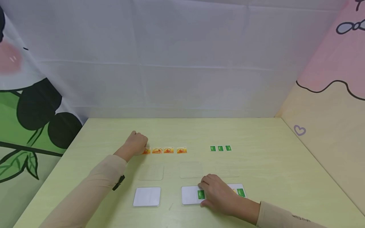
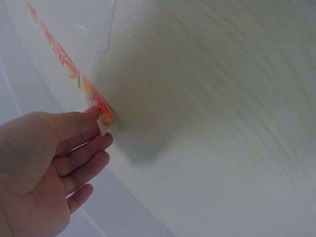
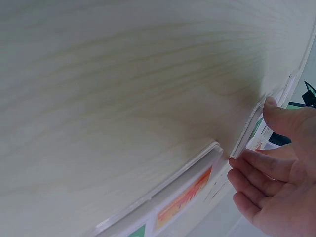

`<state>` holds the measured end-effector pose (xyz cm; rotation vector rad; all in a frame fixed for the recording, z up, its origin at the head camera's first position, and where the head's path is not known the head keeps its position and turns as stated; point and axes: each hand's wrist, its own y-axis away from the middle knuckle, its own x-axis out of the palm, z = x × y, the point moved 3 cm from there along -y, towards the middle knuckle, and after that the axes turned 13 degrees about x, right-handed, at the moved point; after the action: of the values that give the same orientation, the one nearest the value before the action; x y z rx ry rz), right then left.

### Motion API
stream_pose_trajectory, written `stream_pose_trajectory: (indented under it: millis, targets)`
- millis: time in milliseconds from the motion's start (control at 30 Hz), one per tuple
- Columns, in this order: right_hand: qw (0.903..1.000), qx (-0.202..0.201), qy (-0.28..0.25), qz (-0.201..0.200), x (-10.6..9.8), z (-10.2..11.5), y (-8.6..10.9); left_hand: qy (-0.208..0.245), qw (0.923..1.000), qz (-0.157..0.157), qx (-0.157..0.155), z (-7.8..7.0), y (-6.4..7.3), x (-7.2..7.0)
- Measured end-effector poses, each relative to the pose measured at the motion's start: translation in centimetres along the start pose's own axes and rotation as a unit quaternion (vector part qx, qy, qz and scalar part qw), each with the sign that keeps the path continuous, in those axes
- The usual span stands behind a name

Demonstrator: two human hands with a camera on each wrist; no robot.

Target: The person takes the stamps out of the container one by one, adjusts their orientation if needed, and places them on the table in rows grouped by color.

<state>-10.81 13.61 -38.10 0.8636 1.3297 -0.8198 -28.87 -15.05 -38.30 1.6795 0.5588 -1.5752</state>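
Observation:
My left hand [image 1: 135, 145] reaches to the far left of the table and pinches the leftmost orange picture sticker [image 2: 100, 106] between thumb and index finger. In the head view that sticker ends a row of several orange stickers [image 1: 168, 150]. My right hand [image 1: 218, 194] holds the right part of the middle white card [image 1: 189, 194], thumb at the near edge and fingers at the far edge. A green sticker [image 1: 201, 194] lies on that card beside the fingers. Partly hidden behind this hand is another white card [image 3: 217, 157], bearing an orange sticker [image 3: 182, 200] and a green one.
Left of the held card lies a plain white card [image 1: 146, 196]. Three small green stickers [image 1: 220, 148] stand in a row at the back right. Clear rounded plastic pieces [image 1: 151, 172] lie across the middle of the pale table [image 1: 271, 152]. Cloth walls [image 1: 185, 88] enclose it.

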Motion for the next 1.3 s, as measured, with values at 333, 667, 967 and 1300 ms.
stream_pose_trajectory:
  millis: [333, 667, 967, 1300]
  targets:
    - [0.9999, -0.008, -0.004, -0.007, -0.1, 0.2, 0.2, 0.0, 1.0, -0.004, -0.005, 0.0, 0.6, -0.3]
    - [0.9996, -0.004, -0.025, -0.014, -0.2, 0.1, 0.3, 0.012, 0.9997, -0.02, 0.003, -0.6, 1.3, -1.0]
    - [0.9978, 0.009, -0.063, -0.019, 0.0, -0.2, 0.6, 0.013, 0.9979, -0.06, 0.02, -2.0, 2.0, -2.1]
    - [0.9946, 0.02, -0.099, -0.024, 0.3, -0.4, 0.7, 0.021, 0.995, -0.09, 0.037, -4.1, 2.4, -4.0]
